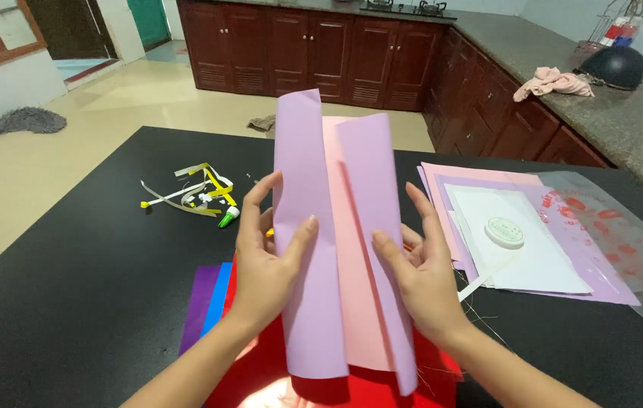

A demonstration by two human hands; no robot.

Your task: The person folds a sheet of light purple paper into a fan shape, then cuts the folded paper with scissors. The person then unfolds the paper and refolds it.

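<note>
Open surface left — clutter right

Bare black surface (72,302) lies leftward; paper scraps (193,193) sit ahead-left, while the paper stack (488,189) with tape roll (504,232) blocks the right.

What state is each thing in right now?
Lilac sheet: both long edges curled inward, held upright.
Left hand: gripping its left fold.
Right hand: gripping its right fold.
Red paper: flat under it.
Tape roll: lying flat on white paper.
Cabinet doors: shut.

One head-worn camera looks forward and steeply down from close above the black counter (72,302), the person's forearms entering from the bottom edge, with the kitchen floor (110,106) and cabinets (299,45) farther ahead.
</note>
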